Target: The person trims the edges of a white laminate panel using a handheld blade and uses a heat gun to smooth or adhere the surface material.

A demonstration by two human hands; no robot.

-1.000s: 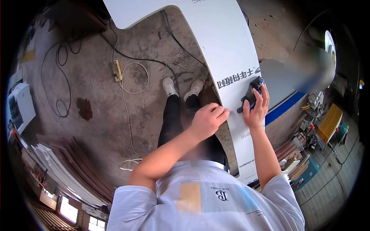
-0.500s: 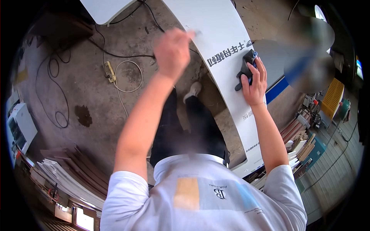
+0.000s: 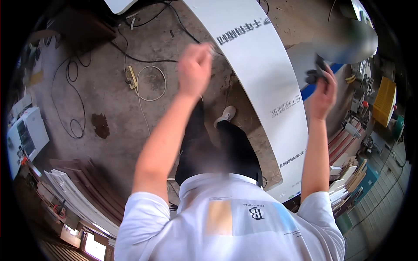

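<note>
A long white panel (image 3: 265,65) with dark printing and a protective-film look runs from the far middle to near my right side. My right hand (image 3: 324,99) is closed on a small black hand tool (image 3: 321,69) with knob-like parts, held off the panel's right edge. Its exact kind does not show. Left of the panel, my left hand (image 3: 195,71) is raised near the panel's left edge with its fingers curled together. Motion blurs the fingertips, and whatever they pinch is too small to make out.
A yellow power strip (image 3: 130,77) with a coiled pale cable and black cords (image 3: 148,59) lie on the concrete floor to the left. Stacked boards (image 3: 76,191) stand at lower left, more timber (image 3: 348,178) at right. A yellow slatted guard (image 3: 385,102) is beyond.
My right hand has lifted the black tool off the panel and moved it right, past the edge. My left hand has dropped slightly nearer. The view has shifted a little.
</note>
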